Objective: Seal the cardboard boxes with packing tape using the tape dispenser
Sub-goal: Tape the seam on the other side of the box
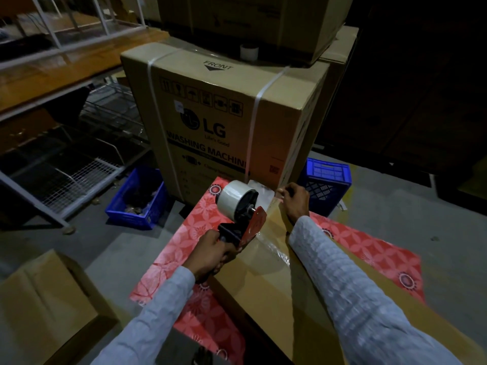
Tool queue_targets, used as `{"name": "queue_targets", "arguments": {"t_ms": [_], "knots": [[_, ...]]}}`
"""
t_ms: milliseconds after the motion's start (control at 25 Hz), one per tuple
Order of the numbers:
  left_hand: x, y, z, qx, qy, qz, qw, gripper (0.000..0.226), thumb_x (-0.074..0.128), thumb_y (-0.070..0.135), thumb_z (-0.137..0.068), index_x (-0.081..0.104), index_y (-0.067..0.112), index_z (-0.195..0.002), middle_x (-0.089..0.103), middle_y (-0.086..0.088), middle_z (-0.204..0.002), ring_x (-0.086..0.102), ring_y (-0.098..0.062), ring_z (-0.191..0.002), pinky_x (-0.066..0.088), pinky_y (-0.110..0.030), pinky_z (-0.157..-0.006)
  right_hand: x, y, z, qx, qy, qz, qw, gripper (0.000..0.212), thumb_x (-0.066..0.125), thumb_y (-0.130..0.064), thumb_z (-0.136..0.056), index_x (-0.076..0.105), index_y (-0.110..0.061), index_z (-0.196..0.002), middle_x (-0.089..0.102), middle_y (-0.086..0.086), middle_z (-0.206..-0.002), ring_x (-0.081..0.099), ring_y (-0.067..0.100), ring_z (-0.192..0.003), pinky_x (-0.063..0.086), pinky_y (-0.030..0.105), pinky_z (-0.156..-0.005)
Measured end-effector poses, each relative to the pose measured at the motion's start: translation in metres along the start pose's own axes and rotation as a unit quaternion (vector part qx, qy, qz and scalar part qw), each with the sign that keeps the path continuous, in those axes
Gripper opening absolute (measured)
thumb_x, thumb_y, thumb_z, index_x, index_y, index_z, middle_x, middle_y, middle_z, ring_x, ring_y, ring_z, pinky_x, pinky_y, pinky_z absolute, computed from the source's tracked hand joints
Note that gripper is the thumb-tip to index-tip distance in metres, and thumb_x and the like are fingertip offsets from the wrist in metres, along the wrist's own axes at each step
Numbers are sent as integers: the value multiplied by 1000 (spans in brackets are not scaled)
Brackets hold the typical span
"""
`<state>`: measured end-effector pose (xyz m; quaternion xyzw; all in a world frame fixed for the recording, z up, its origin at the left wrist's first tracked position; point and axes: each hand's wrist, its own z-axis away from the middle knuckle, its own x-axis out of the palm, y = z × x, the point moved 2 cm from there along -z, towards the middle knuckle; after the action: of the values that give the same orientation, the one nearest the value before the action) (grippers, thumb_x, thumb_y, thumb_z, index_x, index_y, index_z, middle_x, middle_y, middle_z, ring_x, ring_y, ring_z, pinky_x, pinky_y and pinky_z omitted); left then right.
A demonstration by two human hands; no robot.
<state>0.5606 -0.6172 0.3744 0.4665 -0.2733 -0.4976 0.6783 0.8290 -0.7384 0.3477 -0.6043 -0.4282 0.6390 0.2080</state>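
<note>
**A dim storeroom around us**

We stand on a grey concrete floor [395, 222] in low light, the right side falling into near darkness. Ahead of us rises a large washing machine carton [224, 122], bound with white straps, with another carton [250, 19] stacked on top of it. Blue plastic crates sit at its foot, one [137, 198] to the left and one [329, 180] to the right. To our left we see a white metal rack [66, 175] with wire shelves and wooden boards [66, 64].
</note>
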Motion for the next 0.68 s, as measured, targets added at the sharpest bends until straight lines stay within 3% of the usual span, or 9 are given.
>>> {"name": "queue_targets", "arguments": {"t_ms": [160, 320, 480, 600, 680], "knots": [[3, -2, 1, -4, 0, -1, 1000, 12, 63, 6, -79, 63, -5, -82, 38, -12, -57, 26, -15, -45, 21, -26, -47, 4, 5, -3, 27, -23, 5, 999, 6, 72, -7, -92, 77, -5, -96, 75, 11, -102, 67, 21, -96, 53, 33, -91], [6, 0, 2, -5, 9, -2, 1000, 8, 60, 4, -79, 64, 8, -73, 38, -10, -55, 25, -13, -44, 20, -24, -46, 12, 29, -19, 114, -43, 6, 993, 19, 87, -20, -78, 81, -12, -94, 76, 7, -105, 67, 21, -98, 57, 36, -92], [8, -2, 2, -9, 19, -8, 1000, 6, 61, 5, -78, 61, 0, -77, 38, -10, -55, 24, -14, -43, 20, -25, -45, 31, 69, -42, 200, -47, 1, 979, 33, 85, -22, -75, 77, -12, -105, 72, 11, -112, 68, 25, -101, 59, 40, -94], [7, 0, 4, -7, 22, -13, 1000, 3, 62, 5, -78, 60, 7, -77, 38, -10, -56, 25, -15, -42, 21, -24, -44, 16, 32, -19, 141, 33, -26, 989, 17, 75, -17, -87, 75, -14, -103, 70, 10, -112, 67, 23, -97, 59, 41, -91], [6, -1, 4, -9, 27, -18, 999, 11, 62, 5, -77, 57, 10, -70, 38, -10, -56, 25, -14, -43, 21, -24, -45, -3, 5, 7, 54, 123, -40, 990, 11, 63, -10, -96, 73, -7, -102, 67, 8, -107, 61, 19, -95, 52, 30, -85]]}}
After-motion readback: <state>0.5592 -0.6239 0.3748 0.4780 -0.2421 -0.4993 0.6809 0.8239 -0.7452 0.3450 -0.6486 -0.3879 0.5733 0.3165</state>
